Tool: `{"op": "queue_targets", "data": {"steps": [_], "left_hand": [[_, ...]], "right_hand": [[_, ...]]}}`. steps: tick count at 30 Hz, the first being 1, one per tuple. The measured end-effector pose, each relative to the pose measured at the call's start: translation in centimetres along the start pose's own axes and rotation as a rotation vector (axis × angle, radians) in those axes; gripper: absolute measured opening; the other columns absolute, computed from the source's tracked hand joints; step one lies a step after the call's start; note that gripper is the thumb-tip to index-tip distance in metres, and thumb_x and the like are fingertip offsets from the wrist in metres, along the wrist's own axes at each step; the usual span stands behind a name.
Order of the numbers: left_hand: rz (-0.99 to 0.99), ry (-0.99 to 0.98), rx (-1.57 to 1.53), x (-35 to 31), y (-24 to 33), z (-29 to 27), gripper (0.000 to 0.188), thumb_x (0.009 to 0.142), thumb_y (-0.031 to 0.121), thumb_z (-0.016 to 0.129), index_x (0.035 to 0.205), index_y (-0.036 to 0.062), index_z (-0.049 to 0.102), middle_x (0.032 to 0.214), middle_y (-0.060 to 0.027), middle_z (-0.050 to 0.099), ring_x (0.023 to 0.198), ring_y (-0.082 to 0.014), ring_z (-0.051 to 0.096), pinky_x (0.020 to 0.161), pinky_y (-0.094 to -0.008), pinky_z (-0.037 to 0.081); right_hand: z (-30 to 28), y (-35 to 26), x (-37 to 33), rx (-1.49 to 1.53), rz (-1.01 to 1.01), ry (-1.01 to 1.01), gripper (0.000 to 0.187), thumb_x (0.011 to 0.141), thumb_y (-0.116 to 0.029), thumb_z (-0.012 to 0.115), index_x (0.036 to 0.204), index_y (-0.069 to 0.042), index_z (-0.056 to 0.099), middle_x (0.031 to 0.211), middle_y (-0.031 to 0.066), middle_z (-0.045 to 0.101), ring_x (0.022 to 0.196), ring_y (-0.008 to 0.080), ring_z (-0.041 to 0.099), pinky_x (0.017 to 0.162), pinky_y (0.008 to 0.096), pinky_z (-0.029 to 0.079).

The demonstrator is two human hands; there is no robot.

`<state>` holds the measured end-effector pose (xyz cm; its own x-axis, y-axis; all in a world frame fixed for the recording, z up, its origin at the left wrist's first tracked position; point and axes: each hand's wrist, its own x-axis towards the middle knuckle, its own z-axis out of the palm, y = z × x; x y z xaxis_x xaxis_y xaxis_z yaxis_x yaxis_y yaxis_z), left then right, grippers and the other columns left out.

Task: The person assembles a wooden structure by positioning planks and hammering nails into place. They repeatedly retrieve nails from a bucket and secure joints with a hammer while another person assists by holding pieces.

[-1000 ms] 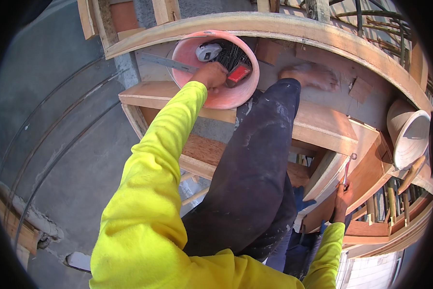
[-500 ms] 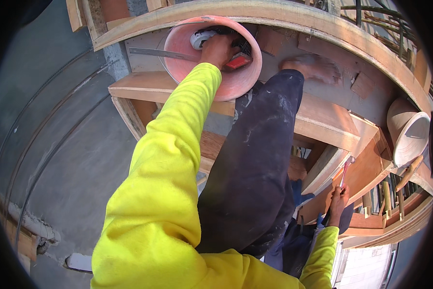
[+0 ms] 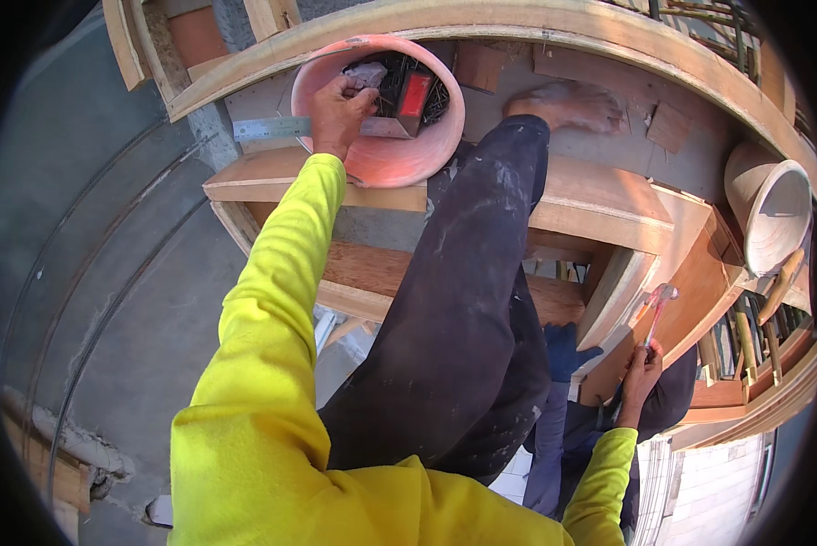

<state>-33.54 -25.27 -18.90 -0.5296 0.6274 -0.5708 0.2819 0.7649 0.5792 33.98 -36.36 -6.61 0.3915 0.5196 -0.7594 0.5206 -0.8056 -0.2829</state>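
Observation:
At the upper left, my left hand (image 3: 340, 114) reaches into a pink bucket (image 3: 372, 175), its fingers pinched on a crumpled whitish piece, perhaps plastic (image 3: 367, 75). Dark nails (image 3: 435, 102) lie in the bucket. Beside the hand is a try square with a red-faced handle (image 3: 414, 94); its steel blade runs behind my hand and out over the left rim. My right hand (image 3: 642, 371), low on the right, is closed round the handle of a hammer (image 3: 660, 305), whose head points up.
My bare foot (image 3: 572, 106) stands on the boards inside a curved timber edge (image 3: 481, 20). A pale bucket (image 3: 777, 223) lies tilted at the right. Wooden step framing (image 3: 600, 214) has openings below. A blue-gloved hand (image 3: 568, 353) of another person is near my right arm. Bars (image 3: 108, 314) cross the grey surface left.
My left hand has shifted left within the bucket, uncovering the nails. The red handle has turned more upright. My right hand still holds the hammer, now slightly lower, and the view has shifted.

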Motion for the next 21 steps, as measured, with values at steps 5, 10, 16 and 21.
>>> {"op": "queue_targets", "data": {"steps": [5,10,16,21], "left_hand": [[-0.028,0.061,-0.241,-2.3,0.8,-2.8,0.012,0.088,0.003,0.072,0.097,-0.004,0.068,0.083,-0.0103,0.073,0.07,-0.0155,0.072,0.059,-0.0244,0.057],[0.014,0.019,-0.169,-2.5,1.7,-2.6,0.015,0.087,0.0,0.068,0.101,-0.005,0.068,0.084,-0.0111,0.073,0.073,-0.0153,0.072,0.064,-0.0255,0.058],[0.085,0.06,0.177,-1.4,1.3,-2.3,0.014,0.087,0.005,0.069,0.098,-0.0029,0.071,0.079,-0.0085,0.073,0.069,-0.0144,0.071,0.062,-0.0276,0.055],[0.147,0.167,0.04,-4.4,4.7,-2.3,0.008,0.089,0.008,0.067,0.09,-0.0001,0.069,0.073,-0.0038,0.068,0.061,-0.0098,0.063,0.057,-0.0241,0.05]], "right_hand": [[0.6,-0.1,-1.8,0.086,-0.013,-0.001,0.029,0.099,-0.019,0.065,0.123,-0.003,0.058,0.086,0.0001,0.059,0.067,0.0061,0.053,0.058,0.021,0.043],[1.5,-1.2,-3.2,0.218,-0.005,0.012,0.027,0.099,-0.017,0.064,0.121,-0.003,0.057,0.085,0.0002,0.059,0.068,0.0064,0.055,0.058,0.0207,0.043],[1.6,-2.3,-4.4,0.301,-0.004,0.013,0.021,0.099,-0.016,0.064,0.116,-0.004,0.059,0.083,-0.0002,0.06,0.066,0.0057,0.055,0.055,0.0204,0.044],[2.4,-5.6,-6.7,0.417,0.063,0.099,0.017,0.096,-0.014,0.069,0.105,-0.006,0.057,0.077,-0.0013,0.058,0.059,0.0046,0.053,0.05,0.0208,0.044]]}}
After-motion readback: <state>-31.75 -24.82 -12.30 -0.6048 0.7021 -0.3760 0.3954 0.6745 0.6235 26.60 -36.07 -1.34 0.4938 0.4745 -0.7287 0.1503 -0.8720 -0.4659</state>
